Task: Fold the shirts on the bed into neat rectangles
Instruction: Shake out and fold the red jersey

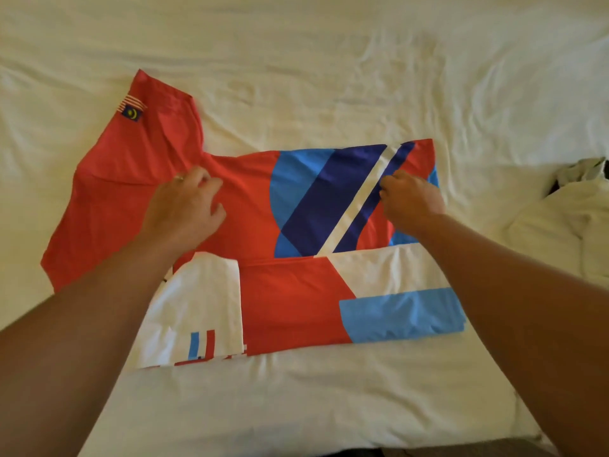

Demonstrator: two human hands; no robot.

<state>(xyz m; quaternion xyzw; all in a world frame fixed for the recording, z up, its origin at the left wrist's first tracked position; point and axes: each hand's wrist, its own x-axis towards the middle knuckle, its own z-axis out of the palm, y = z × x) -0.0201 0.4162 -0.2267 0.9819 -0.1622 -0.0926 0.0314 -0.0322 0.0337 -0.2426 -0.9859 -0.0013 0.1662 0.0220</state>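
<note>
Here the bed [329, 61] fills nearly everything, covered in a rumpled cream sheet. Spread across the middle of it lies the shirt [257, 199], mostly red with blocks of light blue, dark blue and white and a white diagonal stripe. It lies sideways to the person, partly folded: a straight fold edge runs across its near half, and below that edge more red, white and pale blue panels lie flat toward the foot of the bed. One red sleeve [145, 127] sticks out at the far left, angled away, with a small flag patch [131, 107] sewn near its end.

Off at the right edge of the bed sits a heap of pale bundled fabric [566, 212], well apart from the shirt.

Both bare forearms reach in from the near side. The left hand [188, 206] rests on the red cloth just below the sleeve seam, fingers curled and pinching up a bit of fabric. The right hand [412, 199] is at the shirt's right side beside the white stripe, fingers bent around the cloth there, gripping it.
</note>
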